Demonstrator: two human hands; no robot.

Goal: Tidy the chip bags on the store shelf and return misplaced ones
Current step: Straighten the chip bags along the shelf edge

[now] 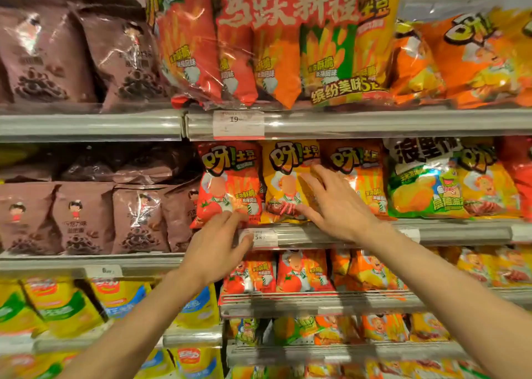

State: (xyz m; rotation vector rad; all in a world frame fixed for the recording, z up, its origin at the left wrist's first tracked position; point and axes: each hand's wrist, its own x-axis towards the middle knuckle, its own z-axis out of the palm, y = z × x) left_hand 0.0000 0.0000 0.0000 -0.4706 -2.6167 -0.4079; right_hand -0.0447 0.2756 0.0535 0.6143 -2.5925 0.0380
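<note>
On the middle shelf (460,231) stand a red chip bag (227,177), a yellow chip bag (283,177) and an orange chip bag (359,171) side by side. My left hand (218,240) reaches up to the red bag's bottom edge, fingers straight and touching it. My right hand (334,205) lies with spread fingers flat against the yellow bag's right side, partly covering the orange bag. A green chip bag (417,182) stands to the right, overlapping another yellow bag (486,188).
Brown snack bags (86,217) fill the shelves to the left. A large red multipack (273,47) sits on the shelf above. Smaller red and orange bags (302,272) line the shelf below. Yellow bags (72,306) crowd the lower left. Price tags (260,237) hang on the shelf rails.
</note>
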